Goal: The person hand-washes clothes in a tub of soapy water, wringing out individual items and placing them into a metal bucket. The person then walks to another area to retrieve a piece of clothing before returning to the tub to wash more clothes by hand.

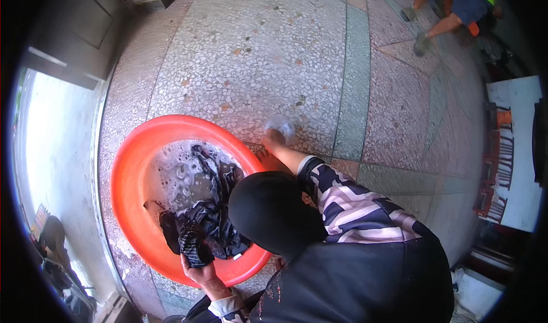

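Observation:
My left hand [200, 271] grips a wet black cloth with pale stripes [196, 246] over the near rim of a round orange-red plastic basin [143, 246]. More dark cloth [209, 216] lies bunched in the basin, partly in foamy water [177, 173]. Beyond the basin's right edge, my right hand [274, 139] reaches down to a clear, crumpled-looking thing [282, 127] on the floor; its fingers are hard to make out. A bare foot [270, 160] shows beside that wrist. Rounded black clothing [276, 211] hides part of the basin's right side.
Speckled terrazzo floor [257, 57] surrounds the basin. A wall edge [100, 160] runs along the left. At the upper right another person [454, 14] is seen in part. Wooden chairs [496, 168] stand at the far right. A dark shape [53, 237] shows at the lower left.

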### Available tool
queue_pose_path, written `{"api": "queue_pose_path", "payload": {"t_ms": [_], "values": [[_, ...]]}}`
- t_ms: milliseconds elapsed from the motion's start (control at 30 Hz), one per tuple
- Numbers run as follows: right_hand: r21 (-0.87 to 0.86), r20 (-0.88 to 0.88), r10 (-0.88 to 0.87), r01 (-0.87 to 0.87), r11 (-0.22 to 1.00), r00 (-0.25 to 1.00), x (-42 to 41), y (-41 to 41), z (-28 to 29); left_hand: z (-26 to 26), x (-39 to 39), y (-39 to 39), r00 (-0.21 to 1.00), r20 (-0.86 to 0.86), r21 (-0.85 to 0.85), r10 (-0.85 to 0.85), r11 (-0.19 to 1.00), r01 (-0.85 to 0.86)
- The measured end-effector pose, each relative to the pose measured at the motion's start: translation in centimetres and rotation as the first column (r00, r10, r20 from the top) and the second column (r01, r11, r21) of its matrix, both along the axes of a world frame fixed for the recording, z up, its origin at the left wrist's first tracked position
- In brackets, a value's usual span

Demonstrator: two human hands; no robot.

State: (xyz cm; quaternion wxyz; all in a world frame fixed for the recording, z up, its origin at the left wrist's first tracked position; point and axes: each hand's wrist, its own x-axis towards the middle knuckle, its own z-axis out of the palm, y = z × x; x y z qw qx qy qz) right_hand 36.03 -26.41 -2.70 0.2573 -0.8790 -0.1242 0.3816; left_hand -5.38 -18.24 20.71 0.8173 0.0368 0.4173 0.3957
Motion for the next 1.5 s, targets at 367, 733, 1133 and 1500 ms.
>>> {"api": "queue_pose_path", "payload": {"t_ms": [367,733,1133,1500], "values": [[0.098,-0.812,-0.312,0.642,0.761,0.493,5.5,-2.8,5.6,1.7,-0.2,-0.7,0.996,0.089,0.063,0.002,0.998,-0.008],[0.684,-0.68,0.625,0.026,0.729,0.383,-2.3,8.1,35.7,6.4,1.0,-1.6,0.962,0.25,0.248,-0.107,0.968,0.043],[0.604,0.64,0.389,-0.747,0.279,0.663,-29.7,8.9,26.0,5.6,1.4,-3.9,0.902,0.384,0.09,0.197,0.964,-0.249],[0.611,-0.445,0.765,-0.467,0.64,0.466,-23.2,12.1,24.1,5.6,2.0,-3.8,0.914,0.406,0.121,-0.019,0.992,-0.033]]}}
